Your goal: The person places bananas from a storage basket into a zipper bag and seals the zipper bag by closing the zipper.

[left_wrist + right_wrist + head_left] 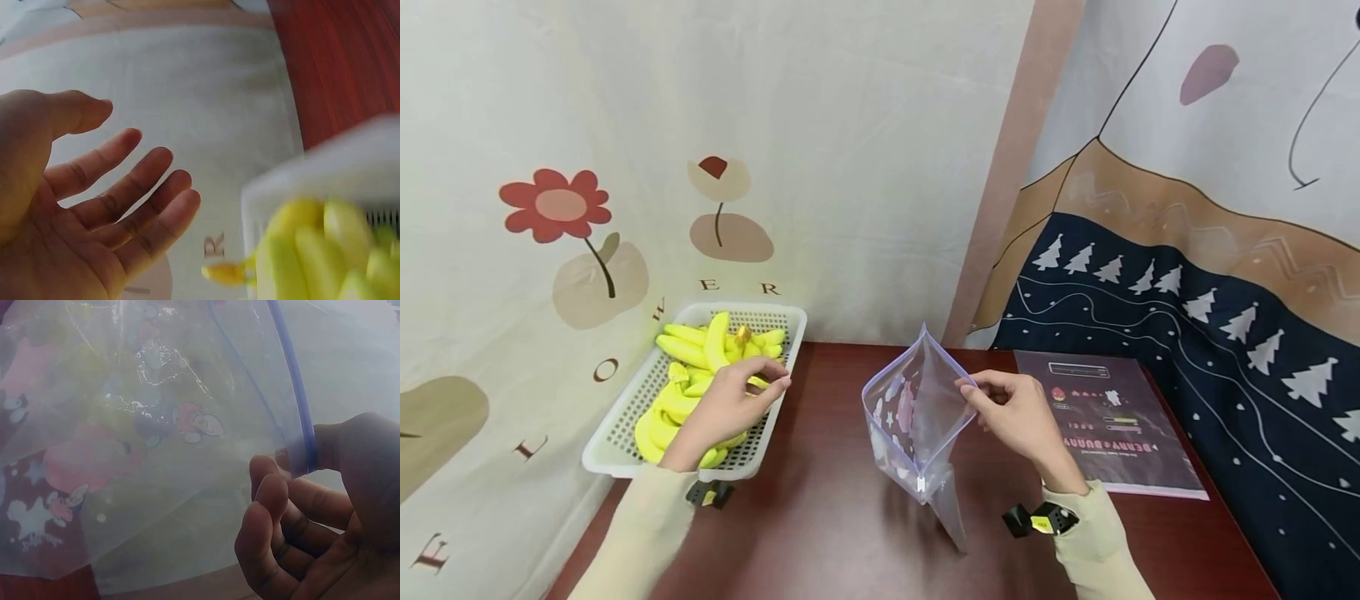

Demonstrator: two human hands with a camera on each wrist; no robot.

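My left hand [733,408] hovers over the right side of a white plastic basket [601,433] filled with yellow toy-like bananas [662,417]. In the left wrist view its fingers and thumb are spread and loosely bent, with nothing between them. Between thumb and fingers, my right hand [1018,417] pinches the right edge of a clear zip bag [887,450]. The bag's mouth gapes wide and has a purple rim with a white slider [921,483] at the near corner. Pink and white cartoon prints show on its wall in the right wrist view.
A dark printed sheet or flat bag [1120,442] lies on the reddish-brown table [820,517], right of my right hand. Behind stands a pale cloth backdrop [865,167] with flower prints. A dark tree-patterned cloth [1247,400] borders the table's right side.
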